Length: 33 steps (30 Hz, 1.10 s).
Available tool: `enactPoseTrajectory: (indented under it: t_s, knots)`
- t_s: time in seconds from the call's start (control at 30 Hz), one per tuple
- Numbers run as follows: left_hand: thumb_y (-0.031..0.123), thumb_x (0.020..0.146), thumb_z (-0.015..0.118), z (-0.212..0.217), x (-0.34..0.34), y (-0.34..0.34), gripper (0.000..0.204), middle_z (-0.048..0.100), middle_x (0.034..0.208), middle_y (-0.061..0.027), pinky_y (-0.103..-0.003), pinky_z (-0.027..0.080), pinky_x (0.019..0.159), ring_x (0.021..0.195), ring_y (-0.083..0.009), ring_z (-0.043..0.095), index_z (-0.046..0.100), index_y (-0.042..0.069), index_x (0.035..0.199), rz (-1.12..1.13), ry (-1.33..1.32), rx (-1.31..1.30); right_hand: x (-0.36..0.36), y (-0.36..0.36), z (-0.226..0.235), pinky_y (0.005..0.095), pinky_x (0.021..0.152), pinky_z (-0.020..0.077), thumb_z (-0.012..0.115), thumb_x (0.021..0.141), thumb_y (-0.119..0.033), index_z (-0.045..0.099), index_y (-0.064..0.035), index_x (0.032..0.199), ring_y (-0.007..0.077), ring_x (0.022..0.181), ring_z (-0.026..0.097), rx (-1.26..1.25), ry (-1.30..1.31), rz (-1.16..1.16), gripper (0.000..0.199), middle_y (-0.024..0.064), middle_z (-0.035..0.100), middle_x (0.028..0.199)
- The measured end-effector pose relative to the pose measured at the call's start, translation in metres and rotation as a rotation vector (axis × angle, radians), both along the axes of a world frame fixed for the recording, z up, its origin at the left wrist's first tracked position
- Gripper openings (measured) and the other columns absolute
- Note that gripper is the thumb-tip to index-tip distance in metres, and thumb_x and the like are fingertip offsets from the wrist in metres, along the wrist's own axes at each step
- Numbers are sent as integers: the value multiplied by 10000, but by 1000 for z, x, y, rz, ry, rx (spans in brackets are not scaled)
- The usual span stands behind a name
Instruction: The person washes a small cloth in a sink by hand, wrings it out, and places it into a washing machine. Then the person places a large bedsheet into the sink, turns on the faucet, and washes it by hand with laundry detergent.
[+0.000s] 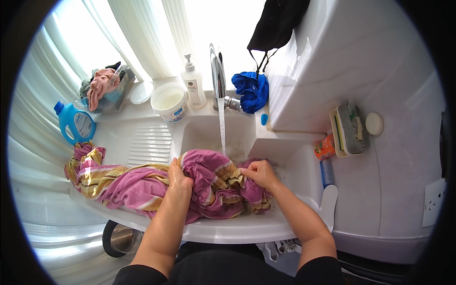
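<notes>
A long wet cloth [209, 190], pink with yellow and white stripes, lies bunched over the sink [308, 166]. It stretches left across the ribbed washboard part. My left hand [179, 179] grips the cloth at its middle, with the fingers partly hidden by the folds. Between the thumb and fingers of my right hand [260, 175], a yellow edge of the same cloth is pinched. Water runs from the chrome faucet [218, 76] into the basin just behind the bunched part. Some of the basin's bottom is covered by the cloth.
Along the back ledge stand a blue detergent bottle [78, 124], a clear box of clothes [111, 90], a white tub [169, 102], a pump bottle [193, 85] and a blue cloth [251, 90]. At right are a brush [327, 204] and a soap holder [349, 130].
</notes>
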State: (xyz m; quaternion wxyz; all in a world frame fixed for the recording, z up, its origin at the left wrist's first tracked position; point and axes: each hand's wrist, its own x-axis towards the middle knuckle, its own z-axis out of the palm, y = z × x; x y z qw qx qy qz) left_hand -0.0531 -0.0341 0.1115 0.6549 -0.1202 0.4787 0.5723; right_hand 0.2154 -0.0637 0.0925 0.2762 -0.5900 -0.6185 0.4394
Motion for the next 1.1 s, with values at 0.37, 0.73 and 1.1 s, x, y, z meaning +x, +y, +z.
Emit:
enactPoseTrajectory:
  t_s: [0.37, 0.73, 1.1]
  knots:
    - [564, 884, 465, -96, 49, 18, 691, 214, 1473, -237, -578, 227, 1059, 1318, -478, 242, 314, 196, 1449, -1045, 2037, 193, -47, 14, -60, 616, 1080, 168, 711, 688, -585, 224, -288, 1480, 458, 1397, 85, 218, -690, 388, 976, 198, 2, 1549]
    - [350, 861, 534, -223, 54, 62, 450, 589, 1229, -167, -456, 483, 912, 1137, -331, 571, 593, 93, 1226, -1683, 1669, -112, -66, 45, -106, 456, 1015, 333, 687, 711, -449, 429, -114, 1333, 364, 1224, 406, -58, -601, 216, 752, 220, 417, 1318]
    - [370, 661, 741, -76, 30, 25, 543, 641, 868, -215, -465, 481, 760, 854, -430, 612, 475, 71, 1028, -1125, 1601, 260, -31, 42, -95, 409, 906, 460, 710, 752, -337, 554, -19, 1207, 333, 1077, 578, -67, 243, -11, 576, 206, 609, 1143]
